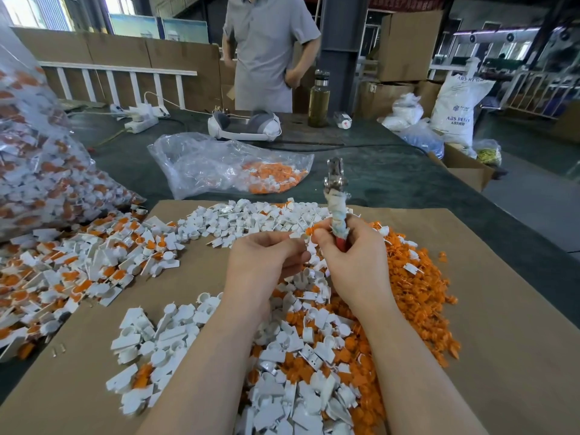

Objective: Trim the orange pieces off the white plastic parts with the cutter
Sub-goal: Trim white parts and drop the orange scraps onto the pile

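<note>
Now | right hand (351,262) grip: rag-wrapped steel cutter (337,196), upright | left hand (266,262) grip: pinching small white plastic part (309,248)

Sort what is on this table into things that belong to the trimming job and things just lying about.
Job: cutter in the right hand; small white-and-orange part pinched by both hands, left hand; untrimmed pile; white pile; orange pile; cardboard.

Lying about: bottle; headset; power strip; resin sack.

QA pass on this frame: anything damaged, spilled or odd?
The metal cutter in the right hand has handles bound in frayed, dirty cloth wrap, a makeshift grip. White stray parts sit in the orange offcut pile.
</note>
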Tool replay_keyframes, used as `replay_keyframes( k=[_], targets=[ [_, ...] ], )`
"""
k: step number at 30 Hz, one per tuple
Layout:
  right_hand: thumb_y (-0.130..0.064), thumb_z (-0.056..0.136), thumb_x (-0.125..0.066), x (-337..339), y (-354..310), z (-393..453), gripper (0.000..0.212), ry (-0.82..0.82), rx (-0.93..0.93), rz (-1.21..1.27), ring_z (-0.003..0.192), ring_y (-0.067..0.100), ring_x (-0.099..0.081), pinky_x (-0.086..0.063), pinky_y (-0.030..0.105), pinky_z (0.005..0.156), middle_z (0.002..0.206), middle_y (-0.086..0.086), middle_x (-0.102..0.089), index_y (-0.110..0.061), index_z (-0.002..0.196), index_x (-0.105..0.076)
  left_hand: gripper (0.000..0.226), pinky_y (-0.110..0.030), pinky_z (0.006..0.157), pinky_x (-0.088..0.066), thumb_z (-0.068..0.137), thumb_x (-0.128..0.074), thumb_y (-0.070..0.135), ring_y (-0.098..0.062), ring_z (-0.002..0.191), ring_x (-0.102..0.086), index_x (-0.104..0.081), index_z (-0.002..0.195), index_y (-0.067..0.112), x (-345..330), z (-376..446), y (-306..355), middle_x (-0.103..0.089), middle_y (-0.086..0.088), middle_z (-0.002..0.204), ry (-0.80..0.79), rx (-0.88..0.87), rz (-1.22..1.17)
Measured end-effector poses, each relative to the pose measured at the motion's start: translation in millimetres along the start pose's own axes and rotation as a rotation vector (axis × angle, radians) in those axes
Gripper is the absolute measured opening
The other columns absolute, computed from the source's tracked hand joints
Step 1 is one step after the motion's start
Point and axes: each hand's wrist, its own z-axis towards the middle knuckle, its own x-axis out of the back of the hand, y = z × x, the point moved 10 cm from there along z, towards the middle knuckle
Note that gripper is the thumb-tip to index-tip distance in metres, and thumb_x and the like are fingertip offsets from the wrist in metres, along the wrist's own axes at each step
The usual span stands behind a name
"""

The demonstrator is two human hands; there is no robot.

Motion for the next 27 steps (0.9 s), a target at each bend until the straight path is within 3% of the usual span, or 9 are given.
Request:
replay_keyframes(
  k=[7,11,15,19,27],
  targets=[
    [-0.027,0.088,-0.070,-4,-7,-2,0.013,0.002,0.053,-0.129,0.071,-0.012,-0.055,-0.039,0.003,0.057,0.069,-0.018,-0.056,-0.026,0.086,-0.057,0.014,-0.024,0.062,-0.060,0.080,-0.078,0.002,-0.019,0.070,-0.075,-0.071,0.092,0.001,-1,-1,7,-0.076,-0.014,0.075,0.005,-0.057,-0.062],
    [-0.029,0.088,-0.070,-2,-8,-3,0.015,0.043,0.061,-0.157,0.063,-0.005,-0.054,-0.040,0.006,0.056,0.069,-0.019,-0.054,-0.026,0.088,-0.055,0.007,-0.025,0.062,-0.060,0.079,-0.079,0.003,-0.022,0.070,-0.075,-0.074,0.078,0.008,-1,-4,17,-0.075,-0.011,0.072,0.033,-0.153,0.028],
    [-0.026,0.087,-0.070,-2,-11,-4,0.017,0.056,0.075,-0.140,0.070,-0.014,-0.054,-0.039,0.003,0.057,0.068,-0.020,-0.053,-0.026,0.087,-0.054,0.008,-0.025,0.065,-0.061,0.076,-0.083,0.009,-0.019,0.069,-0.075,-0.076,0.079,0.012,0,-8,25,-0.075,-0.004,0.070,0.070,-0.231,0.126],
    [-0.027,0.088,-0.069,-2,-11,-4,0.014,0.055,0.066,-0.137,0.066,-0.009,-0.054,-0.039,0.005,0.055,0.068,-0.019,-0.053,-0.027,0.087,-0.055,0.011,-0.025,0.066,-0.061,0.075,-0.084,0.010,-0.016,0.069,-0.075,-0.076,0.077,0.016,-1,-10,30,-0.075,-0.001,0.069,0.079,-0.265,0.167],
    [-0.014,0.088,-0.066,-13,-12,-1,0.013,-0.099,0.087,-0.113,0.070,-0.009,-0.056,-0.041,0.007,0.055,0.070,-0.019,-0.055,-0.025,0.092,-0.059,0.015,-0.026,0.063,-0.059,0.076,-0.085,0.025,-0.011,0.065,-0.071,-0.072,0.069,0.024,7,-10,34,-0.072,0.008,0.065,0.191,-0.318,0.307]
  ],
)
